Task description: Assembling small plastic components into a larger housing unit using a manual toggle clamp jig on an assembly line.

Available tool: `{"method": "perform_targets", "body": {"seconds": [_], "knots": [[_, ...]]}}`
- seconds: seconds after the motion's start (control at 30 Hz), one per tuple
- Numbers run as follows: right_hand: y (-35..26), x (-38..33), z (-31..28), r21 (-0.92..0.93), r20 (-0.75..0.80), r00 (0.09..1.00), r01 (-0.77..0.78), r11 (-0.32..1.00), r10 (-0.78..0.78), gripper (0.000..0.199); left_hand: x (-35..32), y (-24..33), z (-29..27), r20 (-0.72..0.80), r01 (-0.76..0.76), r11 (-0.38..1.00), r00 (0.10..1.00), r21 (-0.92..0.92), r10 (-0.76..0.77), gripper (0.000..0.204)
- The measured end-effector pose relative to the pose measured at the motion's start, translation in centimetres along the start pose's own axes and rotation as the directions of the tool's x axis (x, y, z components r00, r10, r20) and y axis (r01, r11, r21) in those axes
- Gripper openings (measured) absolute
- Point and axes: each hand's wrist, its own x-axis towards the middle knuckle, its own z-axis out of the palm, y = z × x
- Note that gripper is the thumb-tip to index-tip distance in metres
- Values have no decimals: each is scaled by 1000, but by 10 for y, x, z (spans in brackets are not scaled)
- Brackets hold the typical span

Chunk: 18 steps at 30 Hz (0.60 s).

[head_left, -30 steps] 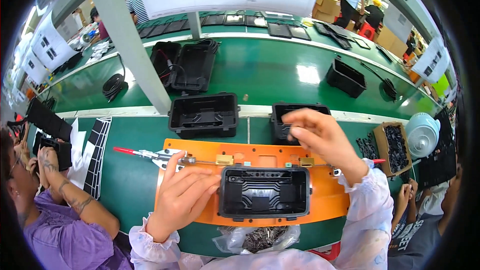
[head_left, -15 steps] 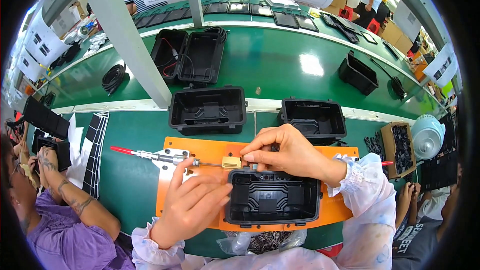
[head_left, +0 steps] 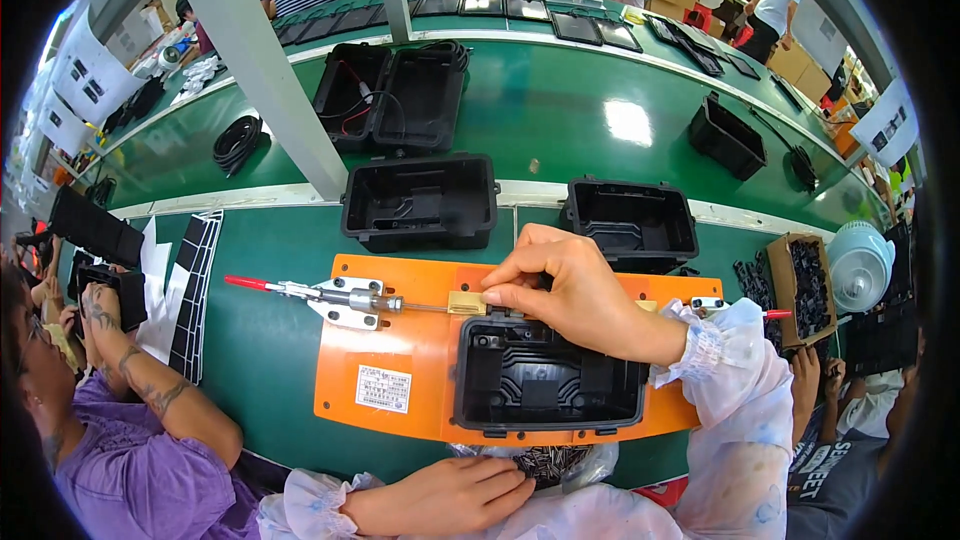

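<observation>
A black plastic box (head_left: 540, 392) sits, cavity upward, on an orange fixture plate (head_left: 375, 345). My right hand (head_left: 585, 295) is over the box's far edge, thumb and fingertips pinched together beside a small brass block (head_left: 466, 303). Whatever is between those fingertips is hidden. A thin rod runs from a toggle clamp (head_left: 350, 298) with a red handle to the block's left side. Near the front edge, my left hand (head_left: 450, 495) lies with its fingers stretched out, beside a clear bag of small metal pins (head_left: 550, 464); nothing shows in it.
Two black boxes stand behind the plate, one at left (head_left: 420, 202) and one at right (head_left: 632, 225). A carton of black parts (head_left: 803, 290) and a pale blue fan (head_left: 860, 265) are on the right. A person in purple (head_left: 150, 460) works close on my left.
My left hand has left the rod and come down to the bag of pins, uncovering a white label on the plate. My right hand stays by the brass block.
</observation>
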Motion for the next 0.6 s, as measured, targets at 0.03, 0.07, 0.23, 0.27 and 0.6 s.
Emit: {"method": "perform_targets", "body": {"seconds": [0.03,0.07,0.23,0.27,0.6], "knots": [[0,1,1,0,0,1000,1,1000,-1,14,2,0,5,0,1,1000,1000,1,-1,36],[0,2,2,-53,6,998,69,996,-69,14,6,0,11,22,-14,997,1000,73,12,35],[-3,11,-7,-5,164,984,-64,998,64,16,25,1,28,91,-73,972,994,225,53,35],[1,9,-4,-38,140,990,34,999,-29,17,26,3,33,71,-71,963,996,260,55,32],[-1,-5,2,-233,74,985,169,958,-156,19,33,-3,44,88,-127,974,990,188,112,16]]}}
